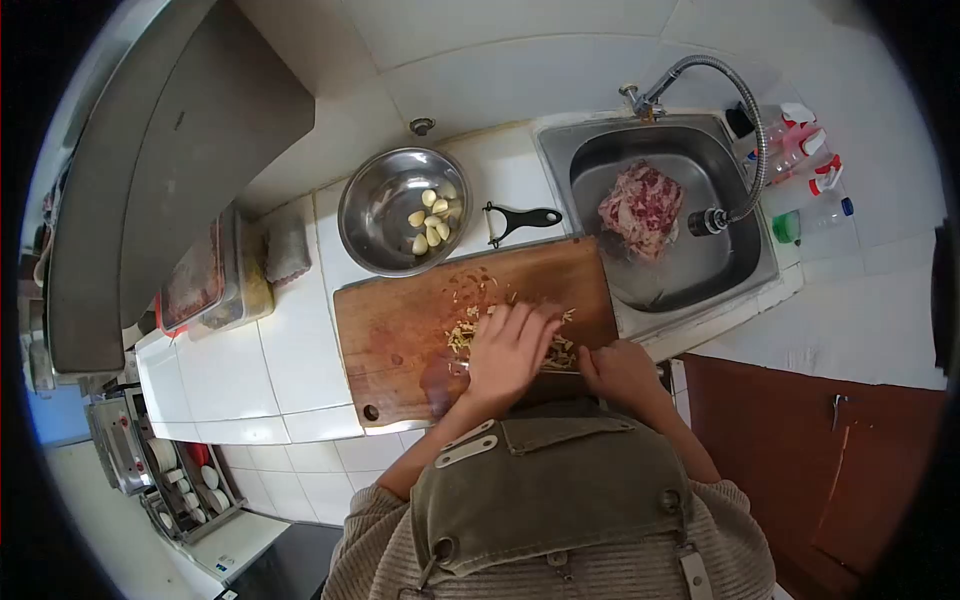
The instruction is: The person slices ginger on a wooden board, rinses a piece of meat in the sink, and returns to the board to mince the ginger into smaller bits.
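Fingers stretched out and slightly blurred, my left hand (508, 352) lies over chopped pale-yellow pieces (461, 336) on the wooden cutting board (395, 350). My right hand (625, 374) is closed round a knife at the board's right front edge; only a dark strip of its blade (552, 373) shows, and the grip is mostly hidden. Behind the board, a steel bowl (372, 212) holds several peeled garlic cloves (432, 236). Right of the bowl lies a black peeler (525, 217).
A steel sink (590, 150) at the right holds raw meat (643, 210), with a hose faucet (757, 120) arching over it. Spray bottles (800, 150) stand beyond. Plastic containers (240, 270) are on the left counter, below a range hood (180, 170).
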